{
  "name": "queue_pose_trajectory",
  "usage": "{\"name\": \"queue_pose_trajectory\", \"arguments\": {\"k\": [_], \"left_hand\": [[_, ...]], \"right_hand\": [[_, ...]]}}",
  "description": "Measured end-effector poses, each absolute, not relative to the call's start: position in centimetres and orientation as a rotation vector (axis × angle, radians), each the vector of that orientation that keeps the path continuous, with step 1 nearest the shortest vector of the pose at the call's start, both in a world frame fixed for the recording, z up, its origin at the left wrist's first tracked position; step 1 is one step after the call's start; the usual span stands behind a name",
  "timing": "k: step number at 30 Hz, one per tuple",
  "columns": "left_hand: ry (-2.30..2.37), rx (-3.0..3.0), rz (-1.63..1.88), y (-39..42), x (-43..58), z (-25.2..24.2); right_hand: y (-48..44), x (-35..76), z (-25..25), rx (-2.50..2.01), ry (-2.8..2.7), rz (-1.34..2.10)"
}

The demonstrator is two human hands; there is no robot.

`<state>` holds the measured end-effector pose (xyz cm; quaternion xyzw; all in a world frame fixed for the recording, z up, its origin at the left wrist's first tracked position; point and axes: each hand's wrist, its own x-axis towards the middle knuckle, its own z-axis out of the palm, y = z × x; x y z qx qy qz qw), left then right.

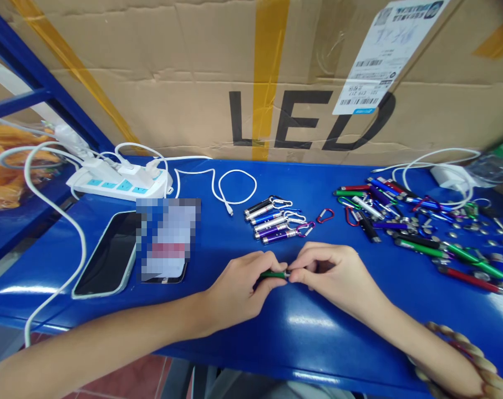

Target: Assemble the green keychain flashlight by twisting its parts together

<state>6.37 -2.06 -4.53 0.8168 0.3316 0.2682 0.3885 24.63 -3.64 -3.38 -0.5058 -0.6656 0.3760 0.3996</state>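
Note:
Low over the front of the blue table, my left hand [245,285] is closed around a small green keychain flashlight [274,274]. The fingertips of my right hand [328,266] pinch its silver end, and I cannot make out whether a separate part is between them. Just beyond my hands lies a neat row of finished-looking mini flashlights [276,221] in black, blue, silver and purple, with carabiner clips on them. A loose red carabiner [326,215] rests to the right of that row.
At the right is a loose pile of coloured flashlight tubes [432,249], clips and small round metal pieces. Two phones, one dark [107,255], lie at the left near a white power strip [122,180] with cables. A large cardboard box [172,83] stands along the back.

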Motion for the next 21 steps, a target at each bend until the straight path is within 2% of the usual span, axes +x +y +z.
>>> {"name": "queue_pose_trajectory", "arguments": {"k": [7,12,17,21], "left_hand": [[0.841,2.247,0.781,-2.1,6.4,-4.6],[0.836,2.286,0.735,-1.9,6.4,-4.4],[0.888,2.15,0.691,-1.9,6.5,-3.9],[0.907,2.028,0.641,-2.0,6.5,-3.6]], "right_hand": [[-3.8,24.4,-3.5,-1.443,-1.499,1.301],[-3.7,24.6,-3.1,-1.45,-1.54,1.33],[-3.7,24.9,-2.7,-1.428,-1.713,0.933],[-3.7,25.8,-2.5,-1.132,-1.977,0.498]]}}
